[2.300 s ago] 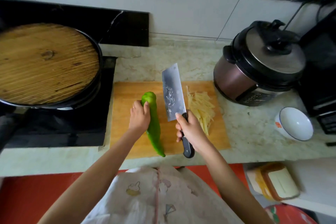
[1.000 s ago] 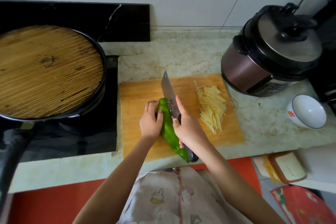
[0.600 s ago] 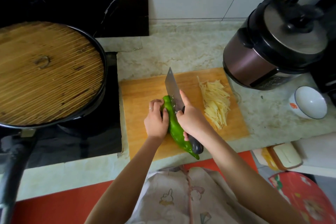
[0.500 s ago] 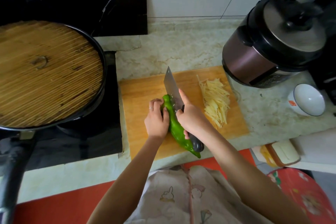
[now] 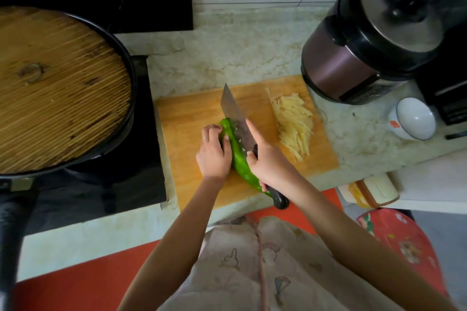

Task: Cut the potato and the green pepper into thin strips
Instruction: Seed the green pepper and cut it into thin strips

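A long green pepper (image 5: 238,156) lies lengthwise on the wooden cutting board (image 5: 187,121). My left hand (image 5: 212,153) holds it from the left with curled fingers. My right hand (image 5: 267,161) grips the black handle of a cleaver (image 5: 235,113), index finger stretched along the blade. The blade lies along the pepper's right side, its edge against the pepper. A pile of pale potato strips (image 5: 293,121) sits on the board's right part.
A black pan with a wooden lid (image 5: 50,83) stands on the stove at left. A pressure cooker (image 5: 366,40) sits at the back right, and a white bowl (image 5: 414,121) lies beside it. The counter edge runs just below the board.
The cleaver came from the board's middle down against the pepper's right side. My left hand stays on the pepper. Over the last half second little has moved.
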Available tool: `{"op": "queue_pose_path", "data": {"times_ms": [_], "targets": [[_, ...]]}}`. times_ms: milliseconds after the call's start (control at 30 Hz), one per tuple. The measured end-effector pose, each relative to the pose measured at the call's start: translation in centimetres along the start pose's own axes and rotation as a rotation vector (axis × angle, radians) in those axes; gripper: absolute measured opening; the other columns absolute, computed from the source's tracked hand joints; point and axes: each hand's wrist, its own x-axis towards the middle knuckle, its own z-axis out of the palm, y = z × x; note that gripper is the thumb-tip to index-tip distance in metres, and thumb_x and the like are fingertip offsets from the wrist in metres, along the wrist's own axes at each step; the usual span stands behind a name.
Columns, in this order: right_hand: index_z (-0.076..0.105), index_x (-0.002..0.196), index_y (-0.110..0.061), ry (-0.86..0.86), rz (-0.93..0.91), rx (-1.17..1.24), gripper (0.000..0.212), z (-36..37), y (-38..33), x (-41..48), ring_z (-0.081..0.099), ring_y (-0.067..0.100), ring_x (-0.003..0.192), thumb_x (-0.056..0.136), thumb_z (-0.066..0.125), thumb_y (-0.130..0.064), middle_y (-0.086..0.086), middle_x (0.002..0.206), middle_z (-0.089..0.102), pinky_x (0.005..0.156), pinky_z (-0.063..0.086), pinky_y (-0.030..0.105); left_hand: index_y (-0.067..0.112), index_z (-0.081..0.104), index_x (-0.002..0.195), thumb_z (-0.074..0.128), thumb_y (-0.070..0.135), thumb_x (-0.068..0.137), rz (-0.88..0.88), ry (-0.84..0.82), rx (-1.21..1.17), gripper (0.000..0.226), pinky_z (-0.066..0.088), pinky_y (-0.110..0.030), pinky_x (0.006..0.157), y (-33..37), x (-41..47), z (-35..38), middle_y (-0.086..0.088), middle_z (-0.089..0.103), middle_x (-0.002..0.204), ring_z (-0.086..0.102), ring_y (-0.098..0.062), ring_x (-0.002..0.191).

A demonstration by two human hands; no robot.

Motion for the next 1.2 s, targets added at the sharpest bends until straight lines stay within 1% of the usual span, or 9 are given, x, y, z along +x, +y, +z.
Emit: {"op": "queue_pose_path", "data": {"times_ms": [167,333,467,667,800,933,1000,1067,1200], "targets": [[0.0,0.149,-0.044,0.012,-0.013,-0.004,0.071,0.1,0.2,0.7,0.043,0.009,0.028,0.1,0.041,-0.015,0.001,0.052,0.047,0.033,0.038,0.023,0.005,0.055,0.103,0.037,0.03,0.091,-0.004,0.001,0.005,0.033,0.033,-0.027,0.052,0.0,0.0,0.0,-0.012,0.056,0.113,0.061,-0.031,0.075],[-0.005,0.149,-0.045,-0.022,-0.033,-0.046,0.071,0.1,0.4,-0.3,0.052,0.016,0.035,0.1,0.039,-0.016,0.007,0.063,0.059,0.036,0.043,0.024,0.004,0.055,0.102,0.046,0.02,0.093,-0.01,0.01,0.03,0.02,0.032,-0.027,0.05,0.0,-0.2,0.0,-0.013,0.056,0.11,0.061,-0.032,0.071],[-0.006,0.148,-0.047,-0.057,0.0,-0.082,0.072,-0.3,0.5,-1.3,0.053,0.015,0.034,0.1,0.039,-0.016,0.006,0.064,0.06,0.036,0.043,0.024,0.003,0.054,0.102,0.047,0.019,0.093,0.005,0.019,0.028,0.019,0.032,-0.027,0.05,0.0,-0.2,0.2,-0.013,0.055,0.111,0.06,-0.032,0.072],[-0.004,0.149,-0.045,-0.064,-0.049,-0.06,0.071,-0.4,-0.1,0.4,0.057,0.021,0.039,0.1,0.038,-0.014,0.009,0.092,0.065,0.037,0.048,0.028,0.003,0.056,0.103,0.053,0.014,0.091,0.019,0.019,0.037,0.017,0.033,-0.028,0.052,0.0,-0.1,0.1,-0.014,0.056,0.109,0.06,-0.033,0.077],[-0.005,0.148,-0.048,-0.113,-0.048,-0.128,0.071,-1.4,1.9,-2.1,0.057,0.021,0.039,0.1,0.039,-0.018,0.006,0.059,0.057,0.04,0.047,0.031,0.004,0.056,0.102,0.057,0.012,0.089,0.021,0.046,0.036,0.016,0.035,-0.027,0.051,-0.2,-0.1,0.3,-0.013,0.056,0.109,0.06,-0.031,0.08],[-0.005,0.148,-0.048,-0.11,-0.039,-0.135,0.072,-1.0,2.0,-1.4,0.058,0.021,0.039,0.1,0.039,-0.017,0.007,0.064,0.061,0.041,0.051,0.032,0.003,0.056,0.103,0.056,0.012,0.09,-0.007,0.045,0.035,0.016,0.04,-0.032,0.051,0.0,-0.3,0.6,-0.015,0.056,0.109,0.061,-0.034,0.082],[-0.004,0.148,-0.047,-0.102,-0.042,-0.102,0.072,-0.7,1.6,-0.5,0.054,0.017,0.035,0.1,0.04,-0.016,0.007,0.073,0.063,0.04,0.05,0.031,0.002,0.056,0.103,0.057,0.011,0.09,-0.004,0.04,0.034,0.016,0.039,-0.032,0.052,0.0,-0.4,0.5,-0.015,0.056,0.107,0.061,-0.034,0.08],[-0.004,0.147,-0.05,-0.109,-0.058,-0.058,0.073,-1.0,1.9,-0.5,0.055,0.02,0.038,0.1,0.04,-0.016,0.007,0.083,0.064,0.042,0.051,0.033,0.002,0.057,0.103,0.058,0.011,0.09,-0.004,0.042,0.041,0.016,0.037,-0.031,0.052,0.0,-0.3,0.4,-0.015,0.056,0.107,0.061,-0.034,0.081],[-0.004,0.148,-0.048,-0.118,-0.11,-0.163,0.074,-2.0,3.8,-3.7,0.056,0.037,0.051,0.099,0.042,-0.017,0.007,0.057,0.046,0.052,0.052,0.048,0.002,0.057,0.103,0.058,0.012,0.09,-0.001,0.054,0.048,0.017,0.037,-0.031,0.052,0.1,-0.3,0.5,-0.015,0.056,0.106,0.061,-0.035,0.08]]}}
